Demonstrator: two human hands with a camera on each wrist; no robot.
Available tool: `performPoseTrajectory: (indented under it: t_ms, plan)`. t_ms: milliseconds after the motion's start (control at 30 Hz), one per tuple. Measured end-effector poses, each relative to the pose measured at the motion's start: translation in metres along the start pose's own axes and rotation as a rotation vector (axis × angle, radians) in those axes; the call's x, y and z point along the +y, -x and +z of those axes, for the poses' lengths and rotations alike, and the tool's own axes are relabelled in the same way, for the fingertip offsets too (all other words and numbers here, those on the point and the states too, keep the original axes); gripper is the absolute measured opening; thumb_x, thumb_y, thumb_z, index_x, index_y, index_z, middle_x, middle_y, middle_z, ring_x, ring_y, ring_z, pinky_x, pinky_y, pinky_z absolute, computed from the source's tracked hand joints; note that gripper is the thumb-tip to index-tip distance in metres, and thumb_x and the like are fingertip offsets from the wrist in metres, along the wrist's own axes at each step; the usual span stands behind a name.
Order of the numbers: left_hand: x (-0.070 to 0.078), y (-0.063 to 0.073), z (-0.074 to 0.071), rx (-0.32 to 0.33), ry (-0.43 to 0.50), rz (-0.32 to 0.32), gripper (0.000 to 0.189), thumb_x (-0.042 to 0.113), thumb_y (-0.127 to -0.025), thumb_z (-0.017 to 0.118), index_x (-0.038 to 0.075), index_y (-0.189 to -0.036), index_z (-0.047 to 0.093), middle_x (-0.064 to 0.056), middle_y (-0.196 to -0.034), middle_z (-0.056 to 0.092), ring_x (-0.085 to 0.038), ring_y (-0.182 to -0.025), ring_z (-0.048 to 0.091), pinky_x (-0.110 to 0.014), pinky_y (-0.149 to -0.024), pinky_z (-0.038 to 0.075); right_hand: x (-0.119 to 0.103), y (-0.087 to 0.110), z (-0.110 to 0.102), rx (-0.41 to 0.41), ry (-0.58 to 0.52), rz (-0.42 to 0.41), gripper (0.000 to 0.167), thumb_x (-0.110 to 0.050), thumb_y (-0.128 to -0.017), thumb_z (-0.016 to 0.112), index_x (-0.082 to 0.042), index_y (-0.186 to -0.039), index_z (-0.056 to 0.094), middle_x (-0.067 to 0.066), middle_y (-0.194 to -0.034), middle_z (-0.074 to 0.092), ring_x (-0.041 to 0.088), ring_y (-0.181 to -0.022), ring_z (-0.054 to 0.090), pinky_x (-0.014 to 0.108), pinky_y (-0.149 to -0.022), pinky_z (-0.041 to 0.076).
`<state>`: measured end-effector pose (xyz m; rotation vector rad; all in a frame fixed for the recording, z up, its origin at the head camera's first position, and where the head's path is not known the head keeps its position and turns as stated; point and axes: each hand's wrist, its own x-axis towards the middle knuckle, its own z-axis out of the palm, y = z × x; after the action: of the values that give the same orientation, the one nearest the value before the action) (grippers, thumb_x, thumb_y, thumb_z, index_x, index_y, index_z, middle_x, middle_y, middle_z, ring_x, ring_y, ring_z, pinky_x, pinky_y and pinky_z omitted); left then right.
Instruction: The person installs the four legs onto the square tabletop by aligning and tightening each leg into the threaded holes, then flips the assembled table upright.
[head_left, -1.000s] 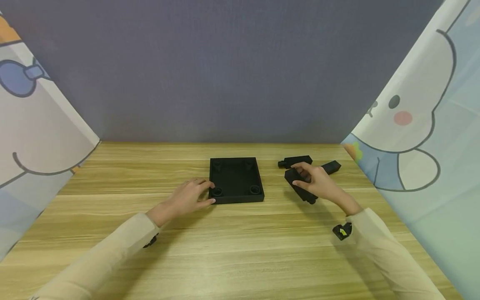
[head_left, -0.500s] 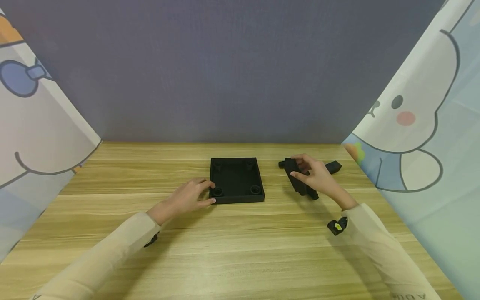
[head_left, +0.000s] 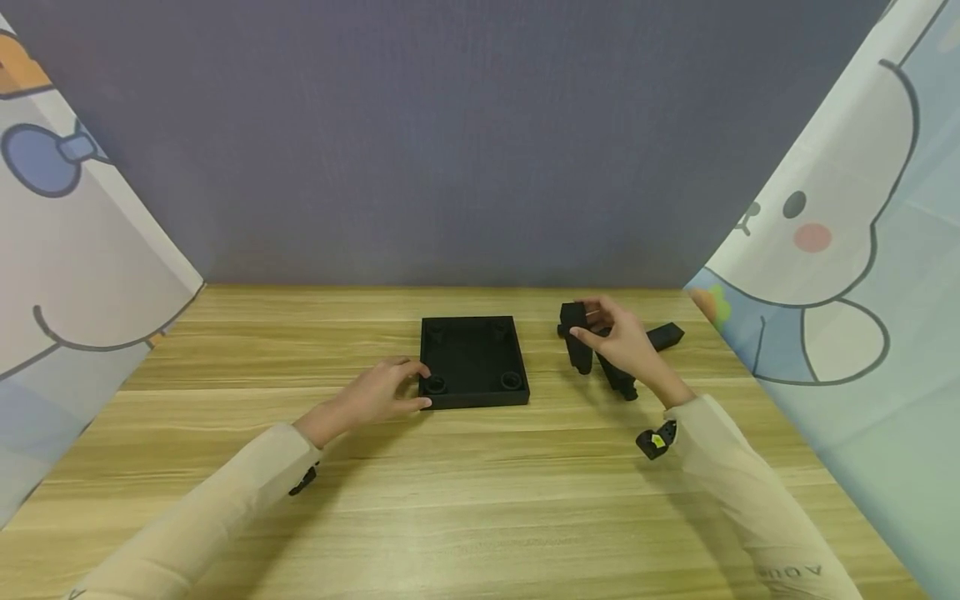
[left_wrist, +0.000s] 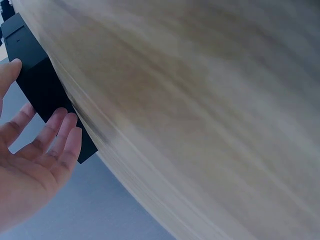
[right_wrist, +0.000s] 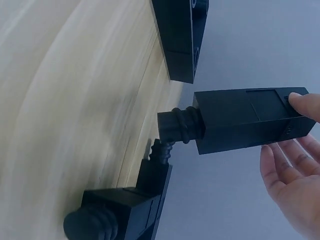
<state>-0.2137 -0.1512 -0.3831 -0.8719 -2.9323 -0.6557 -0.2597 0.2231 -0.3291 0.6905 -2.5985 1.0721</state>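
Observation:
My left hand (head_left: 369, 402) holds the near left corner of a black square tabletop (head_left: 474, 358), a shallow tray-like piece with round sockets in its corners. Thumb at the front wall, fingers at the left edge; the left wrist view shows them along its dark side wall (left_wrist: 42, 82). To the right, my right hand (head_left: 628, 342) pinches a black table leg (head_left: 578, 354) by its plain end, threaded end pointing down. In the right wrist view this leg (right_wrist: 240, 120) is raised off the wooden table, thumb on one face and fingers beneath.
Beside the right hand, another black leg (head_left: 617, 377) lies on the wooden table (head_left: 465, 492). Behind it a further leg (head_left: 663, 336) points to the back right, and one more leg (head_left: 562, 330) shows only its tip. A grey panel (head_left: 450, 150) closes off the back.
My right hand has moved slightly left and back with the table leg, which has swung from slanting to nearly upright, uncovering the leg lying beside it. My left hand and the tabletop stay put.

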Motion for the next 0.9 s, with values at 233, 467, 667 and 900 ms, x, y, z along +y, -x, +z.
performPoseTrajectory:
  t_ms: [233, 467, 667, 900]
  plan:
    - [0.000, 0.000, -0.001, -0.004, 0.031, 0.012, 0.042, 0.038, -0.083, 0.066, 0.012, -0.115, 0.058, -0.009, -0.112, 0.060, -0.022, -0.094, 0.061, -0.036, -0.077, 0.052, 0.000, -0.010, 0.006, 0.022, -0.055, 0.004, 0.046, -0.017, -0.084, 0.067, -0.005, -0.124, 0.049, 0.018, -0.111, 0.057, 0.032, -0.094, 0.059, 0.046, -0.082, 0.048]
    - [-0.001, 0.000, -0.002, -0.001, 0.052, 0.041, 0.041, 0.035, -0.082, 0.067, 0.009, -0.112, 0.059, -0.008, -0.108, 0.061, -0.025, -0.095, 0.061, -0.037, -0.079, 0.052, -0.021, -0.016, 0.006, 0.020, -0.132, 0.021, 0.043, -0.006, -0.083, 0.065, 0.002, -0.122, 0.049, 0.024, -0.112, 0.054, 0.039, -0.099, 0.056, 0.051, -0.086, 0.046]
    - [-0.001, -0.001, -0.003, -0.003, 0.054, 0.043, 0.041, 0.034, -0.082, 0.068, 0.009, -0.113, 0.059, -0.009, -0.108, 0.061, -0.026, -0.095, 0.061, -0.038, -0.079, 0.052, -0.042, -0.020, 0.005, 0.018, -0.177, 0.000, 0.041, -0.001, -0.083, 0.063, 0.007, -0.120, 0.047, 0.026, -0.110, 0.054, 0.040, -0.097, 0.057, 0.050, -0.084, 0.047]
    - [0.000, -0.001, -0.003, -0.013, 0.059, 0.029, 0.042, 0.035, -0.082, 0.068, 0.010, -0.113, 0.059, -0.009, -0.111, 0.060, -0.027, -0.097, 0.062, -0.038, -0.081, 0.052, -0.046, -0.030, 0.009, 0.026, -0.241, 0.025, 0.041, -0.002, -0.084, 0.063, 0.006, -0.121, 0.046, 0.025, -0.112, 0.054, 0.037, -0.099, 0.056, 0.029, -0.080, 0.047]
